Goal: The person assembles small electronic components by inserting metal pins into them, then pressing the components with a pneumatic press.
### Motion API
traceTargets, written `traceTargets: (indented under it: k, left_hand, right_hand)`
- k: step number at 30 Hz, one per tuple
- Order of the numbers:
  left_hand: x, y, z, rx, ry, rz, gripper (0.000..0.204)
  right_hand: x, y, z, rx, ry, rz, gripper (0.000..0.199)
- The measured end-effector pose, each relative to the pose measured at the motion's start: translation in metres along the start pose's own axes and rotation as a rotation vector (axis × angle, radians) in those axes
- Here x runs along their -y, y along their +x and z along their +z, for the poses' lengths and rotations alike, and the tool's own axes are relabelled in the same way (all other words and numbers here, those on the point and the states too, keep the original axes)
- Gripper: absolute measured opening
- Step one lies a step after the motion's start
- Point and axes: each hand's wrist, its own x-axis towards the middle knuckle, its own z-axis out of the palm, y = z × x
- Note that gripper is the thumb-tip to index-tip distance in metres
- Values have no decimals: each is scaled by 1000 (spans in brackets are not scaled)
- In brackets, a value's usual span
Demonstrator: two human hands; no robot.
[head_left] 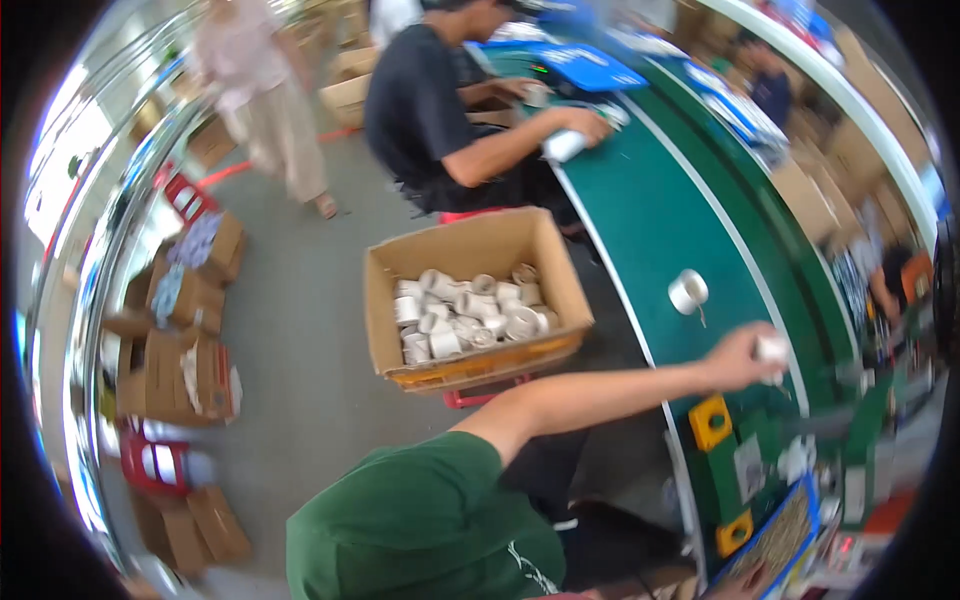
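Observation:
My left hand [742, 358] reaches out over the green work surface [640, 200], its fingers closed around a small white cylinder [771, 349] that is blurred. Just beyond it, another white round piece [688, 292] rests on the surface, a thin brown strip hanging from it. At the lower edge, my right hand [748, 582] shows only in part beside a blue-rimmed tray [785, 535] of small brownish pieces; its fingers are not clear. To the left of my arm, a cardboard box [480, 375] holds many similar white cylinders [465, 310].
Yellow square fixtures [711, 422] stand at the near edge of the work surface. A co-worker in a dark shirt [415, 110] sits farther along, handling a white piece [565, 146]. Another person [245, 80] stands in the aisle. Cardboard boxes [165, 375] and red stools line the left.

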Motion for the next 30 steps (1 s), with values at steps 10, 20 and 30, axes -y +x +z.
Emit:
traceTargets:
  k: [10, 20, 30]
  left_hand:
    - [-20, -24, 7, 116, -245, -496, 46]
    - [0, -28, 68, 363, -139, -527, 42]
    - [-9, -29, 84, 398, -11, -512, 38]
  right_hand:
    - [42, -29, 57, 36, 444, 362, 13]
    - [56, -31, 43, -42, 377, 316, 10]
    - [58, -27, 44, -39, 386, 274, 10]
